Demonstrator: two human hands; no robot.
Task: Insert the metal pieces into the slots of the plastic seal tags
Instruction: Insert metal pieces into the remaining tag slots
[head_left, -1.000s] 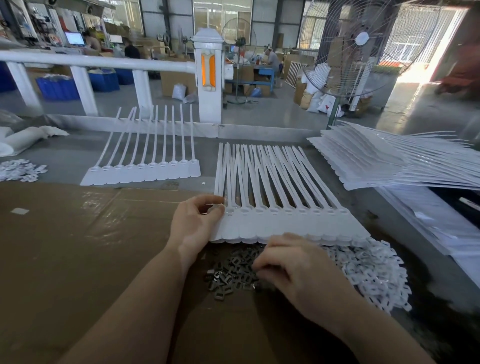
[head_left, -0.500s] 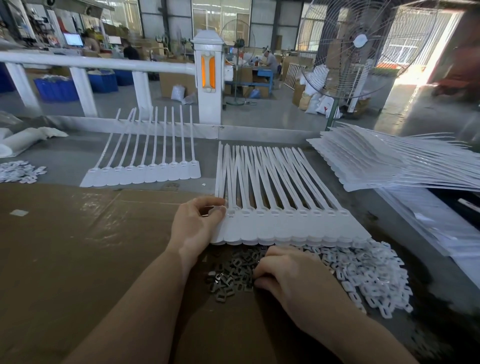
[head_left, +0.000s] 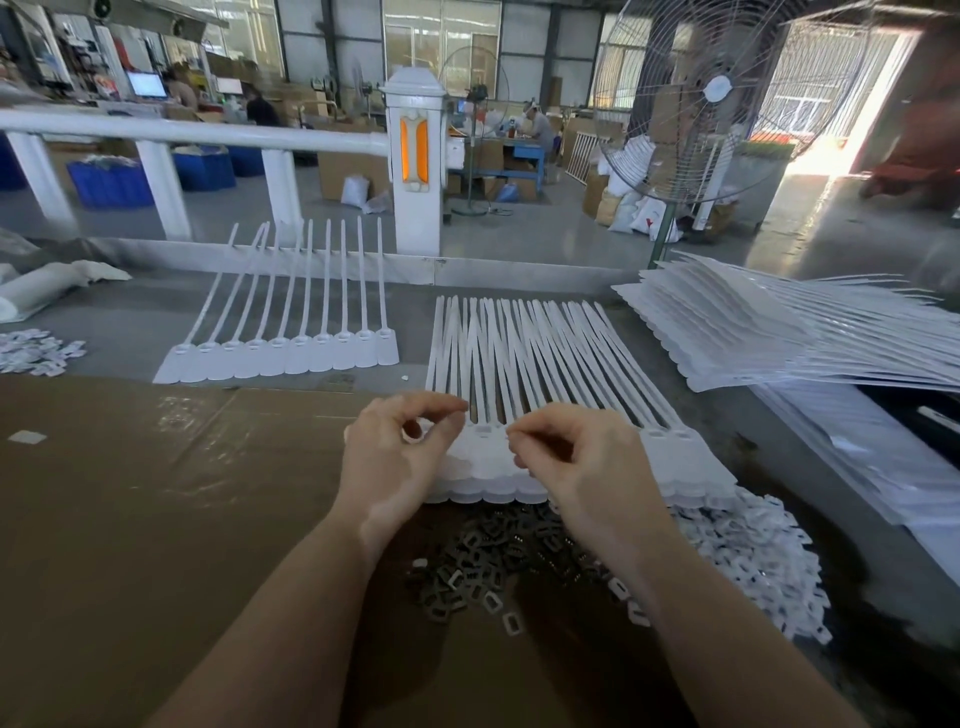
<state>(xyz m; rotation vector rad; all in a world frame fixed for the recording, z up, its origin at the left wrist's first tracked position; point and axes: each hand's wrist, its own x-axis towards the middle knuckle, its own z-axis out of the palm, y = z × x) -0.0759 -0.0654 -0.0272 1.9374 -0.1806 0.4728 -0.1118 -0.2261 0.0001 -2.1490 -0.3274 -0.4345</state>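
Brown cardboard sheet covers my bench, with a factory hall beyond the white railing. My left hand curls thumb and forefinger round the left edge of the stacked white plastic seal tags. My right hand hovers over their flat heads, thumb and forefinger tips pressed together; whether a metal piece sits between them I cannot tell. Dark square metal pieces lie heaped just below the tags, beside small white plastic caps.
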